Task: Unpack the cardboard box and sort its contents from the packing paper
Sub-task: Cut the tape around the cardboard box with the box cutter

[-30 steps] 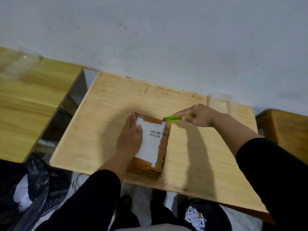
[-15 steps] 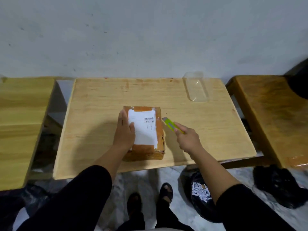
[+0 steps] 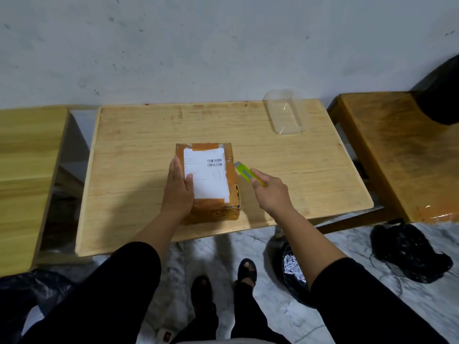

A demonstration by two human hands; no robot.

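Observation:
A taped brown cardboard box (image 3: 231, 184) with a white shipping label lies shut in the middle of the light wooden table (image 3: 139, 155). My left hand (image 3: 177, 188) rests flat on the box's left side, fingers together, pressing it down. My right hand (image 3: 270, 192) grips a yellow-green utility knife (image 3: 247, 173) just right of the box. The knife's tip sits at the box's upper right edge. No contents or packing paper from the box are visible.
A clear plastic container (image 3: 285, 112) stands at the table's back right. Other wooden tables flank it left (image 3: 27, 170) and right (image 3: 397, 150). On the floor, a black bag (image 3: 293, 269) holds shredded paper, another black bag (image 3: 407, 252) lies right. My feet are below.
The view swung from tilted to level and square on the table. My right hand with the knife came from the box's far corner to its right side. My left hand stayed on the box.

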